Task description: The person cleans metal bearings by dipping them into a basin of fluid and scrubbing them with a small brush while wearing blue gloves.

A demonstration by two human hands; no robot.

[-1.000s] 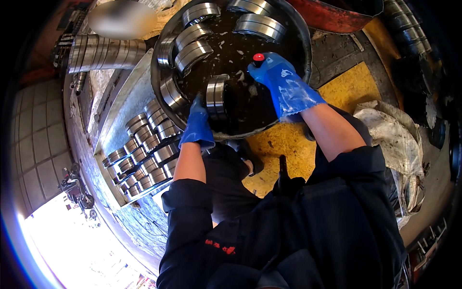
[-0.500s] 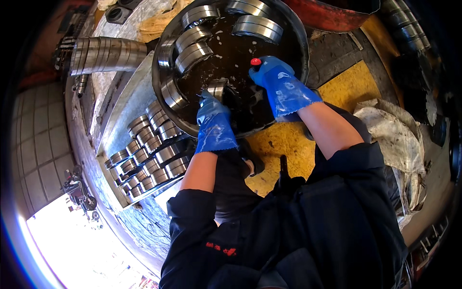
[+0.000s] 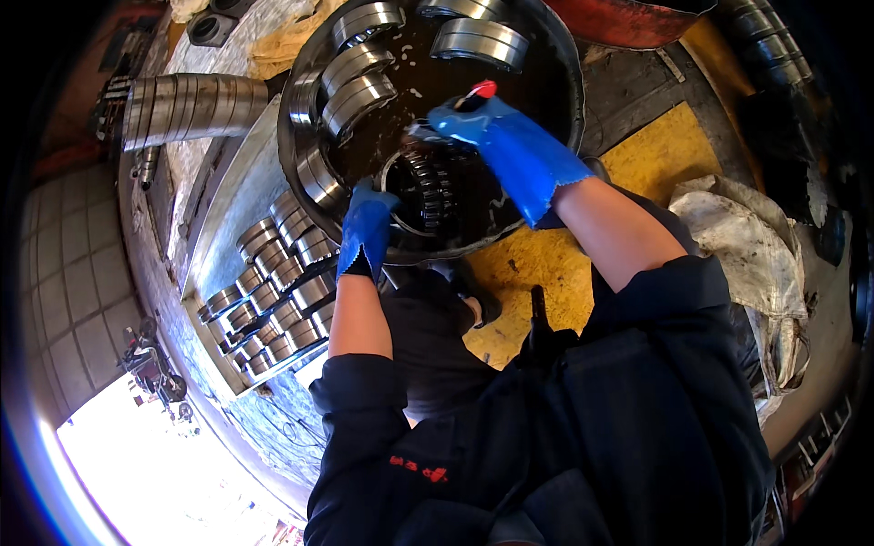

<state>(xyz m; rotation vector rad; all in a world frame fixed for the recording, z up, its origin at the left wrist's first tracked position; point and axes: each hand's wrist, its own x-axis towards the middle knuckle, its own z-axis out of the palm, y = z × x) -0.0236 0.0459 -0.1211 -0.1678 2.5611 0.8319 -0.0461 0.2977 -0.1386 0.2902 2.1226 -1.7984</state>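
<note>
A roller bearing [image 3: 435,196] with dark rollers showing inside its steel ring lies tilted in the dark liquid of a round basin [image 3: 575,100]. My left hand [image 3: 368,218], in a blue rubber glove, is closed on the near-left rim of that bearing. My right hand [image 3: 469,123], gloved alike, is closed round a tool with a red-ended handle [image 3: 483,88], just above the bearing's far side. The tool's working end is blurred, so its kind is unclear. Several steel bearing rings [image 3: 360,102] stand along the basin's left side, with more [image 3: 480,44] at the far side.
Left of the basin a tray [image 3: 238,389] carries rows of shiny rings [image 3: 273,296]. Beyond it lies a long stack of rings [image 3: 191,109]. A red container [image 3: 628,27] stands at the far right, above a yellow floor plate [image 3: 665,155] and a dirty whitish sack [image 3: 737,232].
The bearing has been tipped so its rollers face up. My left hand has moved left and nearer on its rim. My right hand has moved left with the red-ended tool.
</note>
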